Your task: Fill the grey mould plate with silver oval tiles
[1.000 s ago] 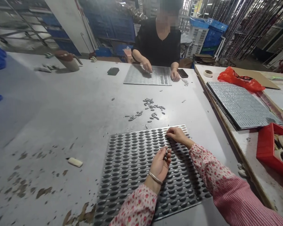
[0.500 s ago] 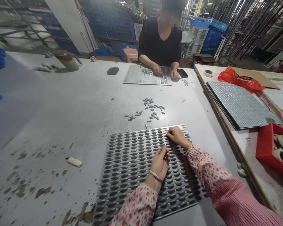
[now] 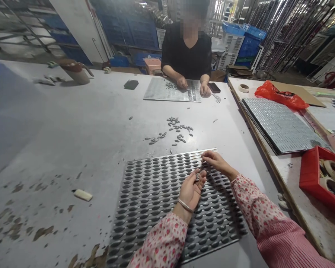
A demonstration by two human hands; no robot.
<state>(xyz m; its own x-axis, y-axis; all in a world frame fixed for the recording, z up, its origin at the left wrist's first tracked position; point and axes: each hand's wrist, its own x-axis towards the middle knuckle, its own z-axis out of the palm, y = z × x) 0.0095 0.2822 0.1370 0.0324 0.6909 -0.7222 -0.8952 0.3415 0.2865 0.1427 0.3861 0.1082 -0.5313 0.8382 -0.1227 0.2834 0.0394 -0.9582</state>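
Grey rectangular metallic panel [image 3: 195, 153], laid on the white surface [image 3: 86, 149]; apparently mostly filled with rows of dark oval pieces [image 3: 171, 157], far right corner seemingly unfilled. Loose silvery ovals [image 3: 173, 121] scattered beyond. Left hand [image 3: 190, 190] half-curled, right hand [image 3: 215, 160] pinched; contents cannot be told.

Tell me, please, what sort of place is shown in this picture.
Probably a workshop or small factory: a large worktable bears a panel patterned with rows of ovals, and stacked crates and many long rods are beyond it.
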